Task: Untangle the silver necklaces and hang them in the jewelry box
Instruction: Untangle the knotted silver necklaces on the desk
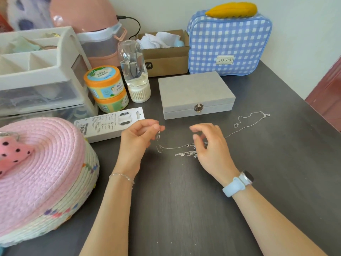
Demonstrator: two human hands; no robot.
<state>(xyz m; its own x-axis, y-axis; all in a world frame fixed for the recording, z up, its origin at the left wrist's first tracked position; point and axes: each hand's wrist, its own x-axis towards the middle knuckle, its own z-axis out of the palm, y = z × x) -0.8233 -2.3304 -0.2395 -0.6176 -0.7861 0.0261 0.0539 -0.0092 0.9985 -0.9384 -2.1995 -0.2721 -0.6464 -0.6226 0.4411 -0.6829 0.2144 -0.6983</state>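
Note:
Thin silver necklaces [177, 147] lie tangled on the dark table [184, 200] in front of the grey jewelry box [195, 89], whose lid is down and clasp fastened. My left hand [137, 139] pinches one chain end with a small pendant and holds it just above the table. My right hand [208, 143] hovers over the knot of chains and charms, fingers loosely curled; whether it grips a strand is hidden. A further length of chain [252, 119] trails away to the right of the box.
A pink woven basket lid [36, 172] fills the left. A white packaged item [108, 122], two orange jars [105, 87], a clear bottle [134, 71], a drawer organiser [36, 71], a cardboard box [166, 56] and a blue checked bag [228, 43] line the back.

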